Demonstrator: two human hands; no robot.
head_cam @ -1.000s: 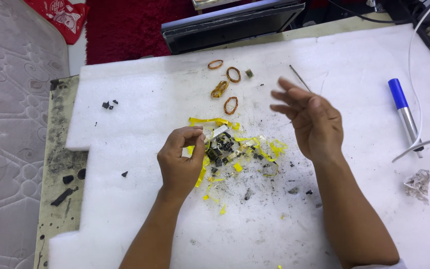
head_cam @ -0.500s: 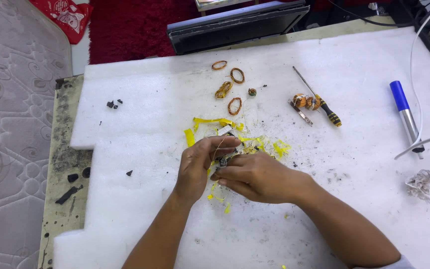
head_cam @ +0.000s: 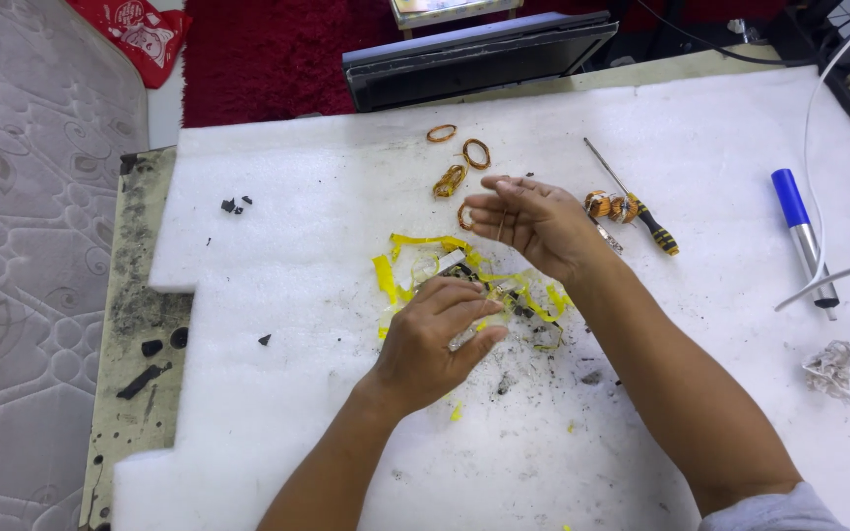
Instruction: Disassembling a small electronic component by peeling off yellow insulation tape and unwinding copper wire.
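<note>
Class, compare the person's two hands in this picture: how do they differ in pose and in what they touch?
The left hand is curled, fingers pressed down on the small part among the yellow tape scraps; the right hand is open, fingers spread. The left hand rests on the white foam sheet; the right hand is lifted above it, holding nothing that can be seen. The left hand is nearer the camera; the right hand is nearer the copper coils. Both are bare.

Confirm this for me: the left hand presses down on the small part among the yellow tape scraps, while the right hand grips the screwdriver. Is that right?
Not quite. The head view shows the right hand open and raised above the white foam sheet, holding nothing; the screwdriver lies beside it, untouched. The left hand does press on the small part among the yellow tape scraps.
</note>
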